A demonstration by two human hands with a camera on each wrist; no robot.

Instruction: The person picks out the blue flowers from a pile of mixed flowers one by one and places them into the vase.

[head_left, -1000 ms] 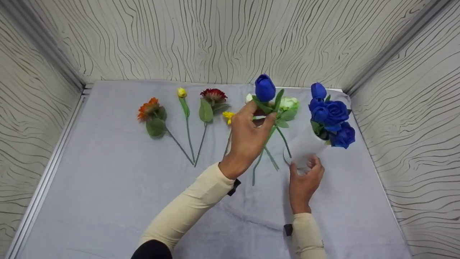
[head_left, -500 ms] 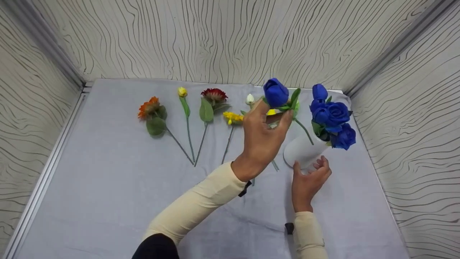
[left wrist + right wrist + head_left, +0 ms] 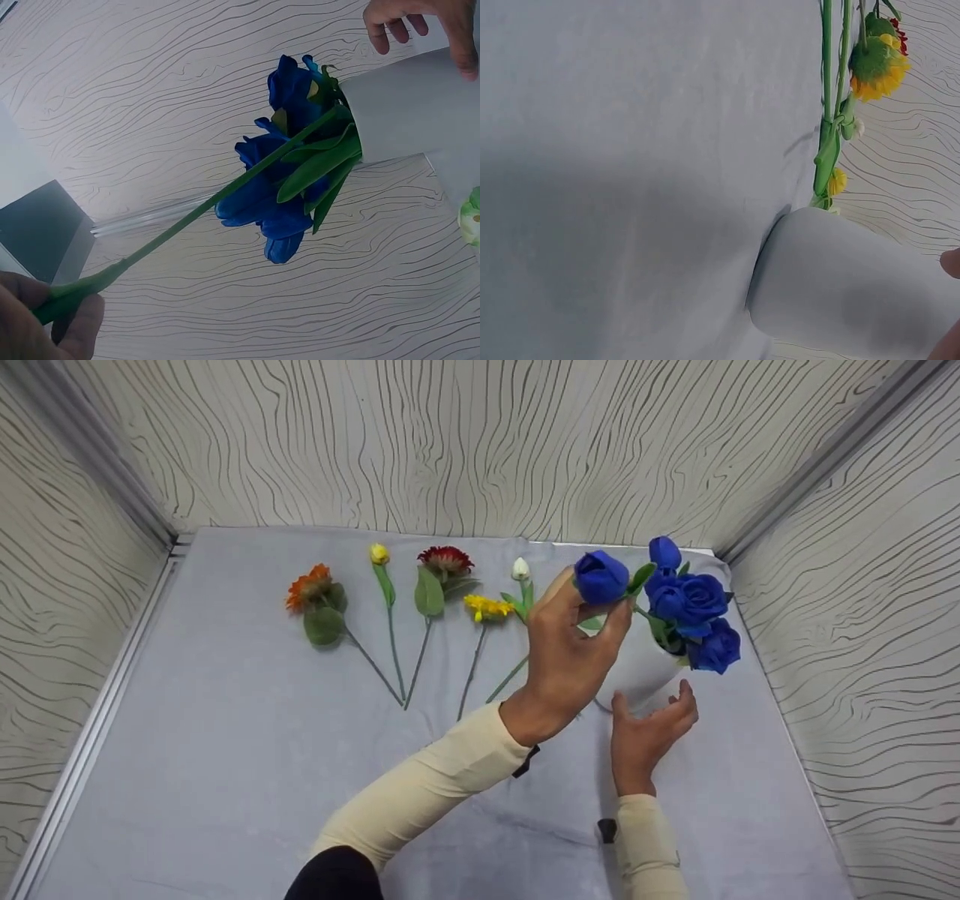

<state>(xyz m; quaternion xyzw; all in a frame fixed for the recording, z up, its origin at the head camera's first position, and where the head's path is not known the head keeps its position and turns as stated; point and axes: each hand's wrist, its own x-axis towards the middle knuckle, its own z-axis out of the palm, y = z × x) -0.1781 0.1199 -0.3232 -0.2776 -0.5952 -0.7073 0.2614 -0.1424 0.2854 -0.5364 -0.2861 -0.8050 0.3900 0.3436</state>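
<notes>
My left hand (image 3: 566, 664) pinches a blue tulip (image 3: 601, 577) just below its bloom, above the table. In the left wrist view its green stem (image 3: 180, 225) slants to the mouth of the white vase (image 3: 420, 109), where its end overlaps the leaves. Several blue flowers (image 3: 694, 600), roses and tulips, fill the vase (image 3: 637, 671), which stands at the right of the table. My right hand (image 3: 649, 739) is at the vase's near side, fingers and thumb spread apart, gripping nothing. In the right wrist view, only parts of its fingers (image 3: 951, 262) show beside the vase.
On the grey cloth (image 3: 247, 765) lie an orange flower (image 3: 311, 585), a yellow tulip (image 3: 379, 555), a dark red flower (image 3: 446, 559), a yellow flower (image 3: 487, 607) and a white tulip (image 3: 520, 568). Wood-patterned panels (image 3: 480, 442) wall the table in.
My left hand has moved right with the blue tulip, bringing the stem from left of the vase to its mouth. My right hand has shifted slightly right, its fingers spreading wider.
</notes>
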